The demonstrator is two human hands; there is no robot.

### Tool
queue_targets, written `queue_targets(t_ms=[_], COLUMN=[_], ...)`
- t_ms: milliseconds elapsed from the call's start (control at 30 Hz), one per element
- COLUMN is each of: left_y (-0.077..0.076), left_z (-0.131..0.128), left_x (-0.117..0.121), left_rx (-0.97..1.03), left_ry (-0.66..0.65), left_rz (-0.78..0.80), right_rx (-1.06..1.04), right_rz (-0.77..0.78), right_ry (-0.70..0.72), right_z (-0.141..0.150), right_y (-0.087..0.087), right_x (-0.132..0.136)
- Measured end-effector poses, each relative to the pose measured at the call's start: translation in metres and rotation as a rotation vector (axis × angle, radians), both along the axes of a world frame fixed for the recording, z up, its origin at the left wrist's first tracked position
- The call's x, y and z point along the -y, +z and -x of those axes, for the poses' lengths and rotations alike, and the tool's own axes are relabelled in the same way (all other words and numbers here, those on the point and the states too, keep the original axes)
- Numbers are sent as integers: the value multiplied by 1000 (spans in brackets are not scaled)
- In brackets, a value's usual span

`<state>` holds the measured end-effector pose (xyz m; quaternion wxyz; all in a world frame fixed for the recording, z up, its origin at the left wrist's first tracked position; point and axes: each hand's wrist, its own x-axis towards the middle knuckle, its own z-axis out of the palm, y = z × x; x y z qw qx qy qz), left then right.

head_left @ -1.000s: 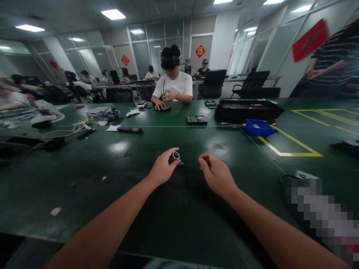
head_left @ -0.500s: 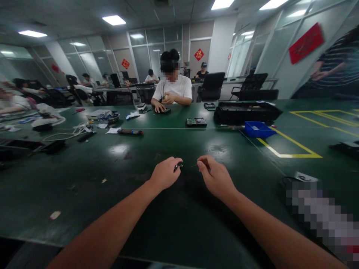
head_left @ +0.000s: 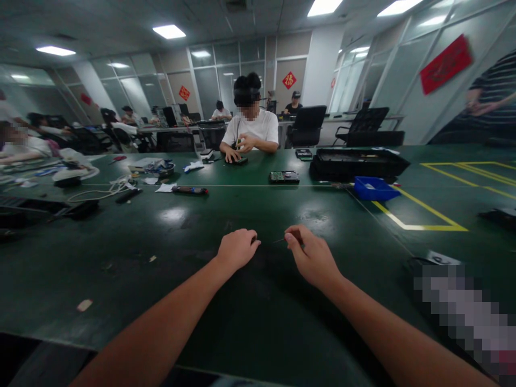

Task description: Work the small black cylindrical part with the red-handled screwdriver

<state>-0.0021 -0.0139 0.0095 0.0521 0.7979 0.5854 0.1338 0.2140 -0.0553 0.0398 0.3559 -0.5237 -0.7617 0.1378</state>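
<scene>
My left hand is closed above the green table, its thumb and forefinger curled round a small thing that they almost wholly hide. Only a tiny shiny bit of it shows at the fingertips. To the right, my right hand pinches a thin dark rod between thumb and fingers. The rod points left toward the left hand, and a gap stays between its tip and that hand. Its exact kind is too small to make out.
Farther back lie a hard drive, a screwdriver-like tool, a blue bin and a long black tray. Across the table a co-worker in a white shirt handles a dark object. A pixelated object is at right.
The left fingers have closed further over the small shiny thing, which showed more before. My right hand keeps its pinch on the rod. The view has shifted slightly.
</scene>
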Motion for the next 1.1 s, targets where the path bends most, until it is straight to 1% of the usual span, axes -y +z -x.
queue_targets(t_ms=[100,167,233,300,400,467,500,567,667,733,867,1100], left_y=[1,2,6,12,27,38,42,47,48,46,45,54], left_z=[5,8,11,16,30,45,54,75,108,133,184,269], left_x=[-2,-5,-9,-13,-19,-23,-25,-28,-31,-31,-24,1], left_rx=[116,297,564,887,1401,1650,1727,1800,1843,1836,1748,1613], left_ry=[-9,-35,-23,40,156,232,273,347,416,473,598,869], left_rz=[22,37,79,139,251,338,370,385,324,244,60,-241], right_rx=[-1,-6,-15,-25,-27,-19,-16,-15,-22,-26,-39,-33], right_rz=[6,11,13,8,4,6,7,9,13,6,-9,1], right_ry=[-3,-5,-2,0,3,8,9,10,10,6,9,9], right_z=[-1,-1,-1,-2,-3,-3,-3,-2,-2,-2,-3,-3], right_y=[2,2,1,0,0,0,0,1,-1,-2,-3,-2], right_x=[1,0,0,0,0,1,1,1,0,0,-1,-1])
